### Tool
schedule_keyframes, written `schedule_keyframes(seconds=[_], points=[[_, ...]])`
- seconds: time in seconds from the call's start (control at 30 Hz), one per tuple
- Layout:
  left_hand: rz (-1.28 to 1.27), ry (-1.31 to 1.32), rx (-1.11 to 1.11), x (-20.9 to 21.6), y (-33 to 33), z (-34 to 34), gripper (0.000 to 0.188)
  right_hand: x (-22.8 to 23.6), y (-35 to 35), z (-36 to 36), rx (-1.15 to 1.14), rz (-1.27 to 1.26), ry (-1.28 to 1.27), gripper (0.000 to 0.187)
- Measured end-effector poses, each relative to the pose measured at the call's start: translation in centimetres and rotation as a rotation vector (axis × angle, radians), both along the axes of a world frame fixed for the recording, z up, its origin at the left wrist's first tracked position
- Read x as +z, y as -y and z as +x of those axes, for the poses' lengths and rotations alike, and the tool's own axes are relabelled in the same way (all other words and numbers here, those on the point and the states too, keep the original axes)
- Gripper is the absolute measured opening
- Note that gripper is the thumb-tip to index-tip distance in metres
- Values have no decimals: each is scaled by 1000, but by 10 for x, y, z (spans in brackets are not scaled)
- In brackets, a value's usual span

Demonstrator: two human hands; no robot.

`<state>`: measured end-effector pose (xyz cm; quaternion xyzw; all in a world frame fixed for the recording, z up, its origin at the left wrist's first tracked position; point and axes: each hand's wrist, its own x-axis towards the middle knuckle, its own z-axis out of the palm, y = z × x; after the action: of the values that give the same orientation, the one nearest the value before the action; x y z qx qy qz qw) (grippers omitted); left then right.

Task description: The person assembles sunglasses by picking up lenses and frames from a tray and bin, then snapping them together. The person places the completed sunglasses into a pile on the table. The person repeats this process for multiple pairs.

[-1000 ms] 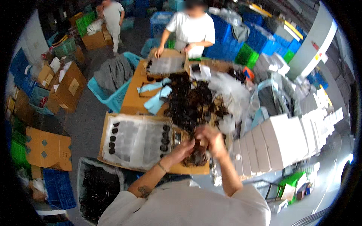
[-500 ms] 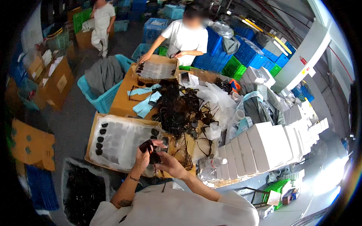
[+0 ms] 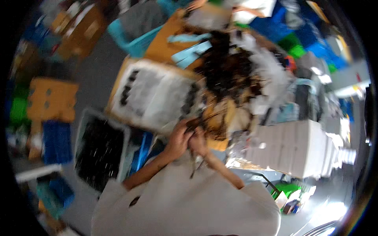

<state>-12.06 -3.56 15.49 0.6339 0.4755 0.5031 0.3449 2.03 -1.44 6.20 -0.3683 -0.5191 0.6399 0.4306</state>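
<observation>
In the head view, which is smeared by motion, we see our left hand (image 3: 178,138) and right hand (image 3: 198,142) brought together close to the chest, both closed around a small dark part (image 3: 193,125) pinched between the fingertips; thin dark leads (image 3: 196,167) hang from it down over our pale shirt. The part sits just at the near edge of the table (image 3: 159,45), beside the white tray (image 3: 155,94) with dark pieces lined along its ends, and in front of the tangled dark pile (image 3: 228,69) further out. White boxes (image 3: 295,147) stand stacked to our right, and a grey bin (image 3: 100,151) of dark parts sits low on our left. The blur probably hides how exactly the fingers meet, so we cannot tell which hand carries the weight. To do this well, we judge it best to keep the part steady in one hand, work it with the other, and let the leads hang free of the pile so that they do not snag.
</observation>
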Motion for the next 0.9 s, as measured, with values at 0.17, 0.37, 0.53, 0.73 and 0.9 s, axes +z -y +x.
schedule_keyframes(seconds=[0.17, 0.37, 0.53, 0.73, 0.9], points=[[-165, 549, 305, -38, -7, -23, 29, 103, -12, -36, 82, -472, -248, 34], [-118, 1091, 559, -25, 8, -105, 30, 76, -40, -74, 105, -172, -28, 31], [-130, 1053, 774, -39, 66, -161, 24, 18, -97, -160, 255, 160, 528, 17], [-243, 1135, 1008, -74, 119, -190, 24, -44, -91, -294, 329, -36, 394, 12], [-252, 1093, 993, -74, 134, -203, 27, -77, -77, -327, 260, 425, 706, 14]])
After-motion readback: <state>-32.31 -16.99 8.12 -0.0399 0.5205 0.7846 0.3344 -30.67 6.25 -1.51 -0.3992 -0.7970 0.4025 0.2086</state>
